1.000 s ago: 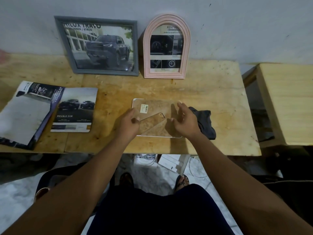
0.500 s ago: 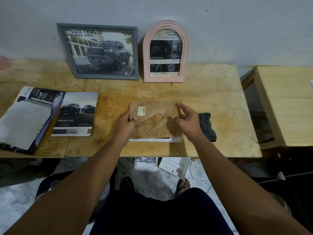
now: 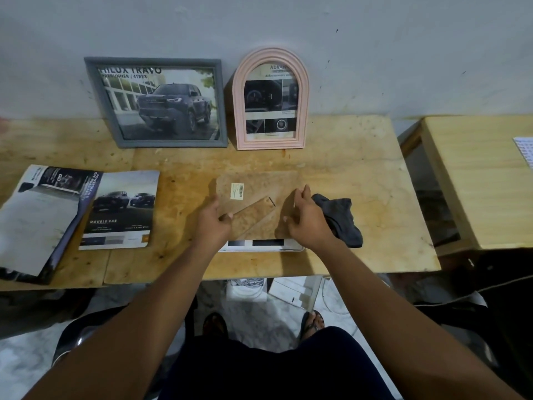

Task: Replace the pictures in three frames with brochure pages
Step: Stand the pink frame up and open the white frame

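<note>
A brown backing board (image 3: 256, 192) with a barcode sticker and a fold-out stand is raised off a white frame (image 3: 261, 246) that lies face down at the table's front. My left hand (image 3: 212, 223) grips the board's left side and my right hand (image 3: 307, 222) holds its right side. A strip of paper shows in the white frame below the board. A grey frame (image 3: 161, 103) with a truck page and a pink arched frame (image 3: 271, 99) with a brochure page lean on the wall. An open brochure (image 3: 78, 215) lies at the left.
A dark grey cloth (image 3: 340, 219) lies just right of my right hand. A second wooden table (image 3: 478, 180) stands to the right across a gap. The wooden table (image 3: 360, 180) ends close to my body, with my knees and feet below.
The backing board has come up and away from the white frame, sliding toward the wall, so the frame's near edge and the paper in it now show. Both hands moved with it.
</note>
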